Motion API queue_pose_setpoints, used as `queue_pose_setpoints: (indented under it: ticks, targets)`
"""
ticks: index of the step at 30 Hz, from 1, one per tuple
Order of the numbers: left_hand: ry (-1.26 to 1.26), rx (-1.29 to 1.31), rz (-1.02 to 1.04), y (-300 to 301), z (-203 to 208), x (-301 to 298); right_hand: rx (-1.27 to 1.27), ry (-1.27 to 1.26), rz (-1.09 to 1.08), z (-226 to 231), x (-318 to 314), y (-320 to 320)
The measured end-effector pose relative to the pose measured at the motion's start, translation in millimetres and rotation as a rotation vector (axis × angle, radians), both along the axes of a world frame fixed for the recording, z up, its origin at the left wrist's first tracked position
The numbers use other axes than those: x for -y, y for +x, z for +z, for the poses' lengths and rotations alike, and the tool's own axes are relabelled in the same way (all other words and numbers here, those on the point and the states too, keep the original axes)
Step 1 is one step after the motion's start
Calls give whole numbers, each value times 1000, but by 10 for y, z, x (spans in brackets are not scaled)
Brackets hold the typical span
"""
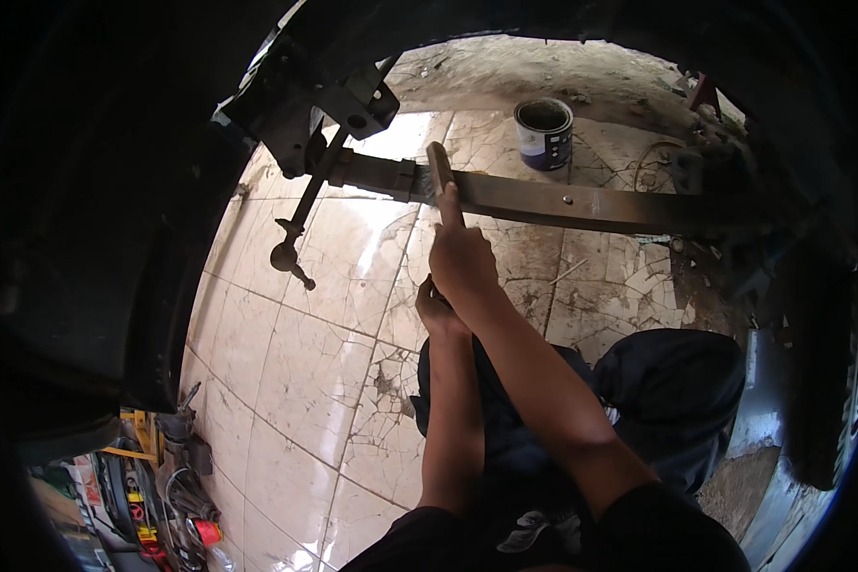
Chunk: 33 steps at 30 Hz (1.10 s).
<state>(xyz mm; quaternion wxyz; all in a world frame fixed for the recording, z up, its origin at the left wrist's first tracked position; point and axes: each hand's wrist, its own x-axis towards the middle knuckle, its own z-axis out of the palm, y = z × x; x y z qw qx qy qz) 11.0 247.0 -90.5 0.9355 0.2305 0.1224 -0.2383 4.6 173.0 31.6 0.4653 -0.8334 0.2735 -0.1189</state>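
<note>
My right hand (462, 262) is wrapped round a wooden-backed brush (439, 167), with the index finger stretched along its back. Its dark bristles appear to touch the long flat leaf spring (529, 198) that runs across in front of me. Close below the right hand is my left hand (436, 307), its fingers curled and partly hidden. What it grips, if anything, cannot be seen. Left of the brush, a metal clip (405, 179) goes round the leaf spring.
A dark rod with a ball-shaped end (284, 255) hangs at left, below a bracket (357, 114). Beyond the spring, a paint can (544, 133) stands on cracked floor tiles (296, 372). Tools and cables (153, 496) lie at lower left. Dark bodywork (86, 238) surrounds the space.
</note>
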Motion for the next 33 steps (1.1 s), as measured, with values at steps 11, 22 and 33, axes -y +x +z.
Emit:
queue_pose_setpoints:
  ticks: [11, 22, 33]
  targets:
    - [-41, 127, -87, -337, 342, 111, 203, 2, -164, 37, 137, 674]
    - [24, -42, -37, -70, 125, 286, 149, 56, -160, 185, 327, 863]
    - [162, -30, -225, -166, -23, 473, 90, -261, -214, -173, 953, -1135]
